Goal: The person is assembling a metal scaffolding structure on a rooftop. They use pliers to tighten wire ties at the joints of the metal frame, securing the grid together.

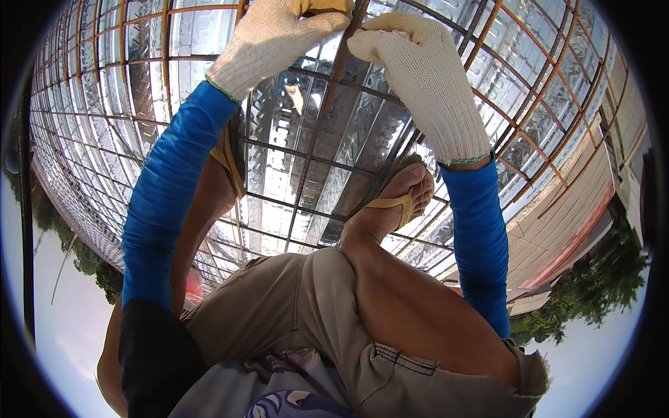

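Note:
My left hand point(279, 38), in an off-white knit glove, is at the top of the view with its fingers curled. A yellowish patch shows by its fingertips, partly cut off by the picture's edge. My right hand point(421, 59), in a matching glove, is closed in a pinch just to the right. Between the two hands runs a rusty steel bar point(341, 66) of the rebar mesh point(306, 161). Whatever either hand grips is hidden or too thin to make out. Shiny corrugated metal decking point(272, 171) lies under the mesh.
My sandalled foot point(401, 195) rests on the mesh to the right, the other sandal point(230, 164) to the left. Rusty bars point(557, 70) cross at the upper right. Beyond the deck's right side are pale boards point(557, 216) and trees point(592, 279).

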Action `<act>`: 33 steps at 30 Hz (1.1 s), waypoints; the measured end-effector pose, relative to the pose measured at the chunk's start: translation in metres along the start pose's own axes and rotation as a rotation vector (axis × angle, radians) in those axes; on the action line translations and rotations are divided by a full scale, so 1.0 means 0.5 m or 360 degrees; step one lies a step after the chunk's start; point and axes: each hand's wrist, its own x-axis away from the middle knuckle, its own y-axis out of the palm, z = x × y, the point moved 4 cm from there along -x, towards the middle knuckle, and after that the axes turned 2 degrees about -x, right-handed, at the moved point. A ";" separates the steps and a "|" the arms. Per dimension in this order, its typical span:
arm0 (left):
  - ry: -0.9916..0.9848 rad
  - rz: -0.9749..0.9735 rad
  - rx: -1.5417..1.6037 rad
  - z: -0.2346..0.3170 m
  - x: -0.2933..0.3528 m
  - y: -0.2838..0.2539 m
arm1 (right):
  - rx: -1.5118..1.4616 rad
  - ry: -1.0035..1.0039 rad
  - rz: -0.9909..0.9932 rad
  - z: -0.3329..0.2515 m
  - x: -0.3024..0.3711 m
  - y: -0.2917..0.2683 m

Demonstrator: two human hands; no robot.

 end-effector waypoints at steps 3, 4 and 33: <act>-0.0015 -0.0115 0.0200 -0.025 0.001 -0.004 | 0.0074 0.0239 -0.0219 0.006 -0.011 -0.024; -0.0022 -0.0148 0.0261 -0.034 0.003 -0.001 | 0.0000 0.0319 -0.0214 0.000 -0.009 -0.025; 0.0459 0.0630 -0.0222 -0.006 0.060 0.093 | -0.0314 0.0277 0.0082 0.003 0.066 0.013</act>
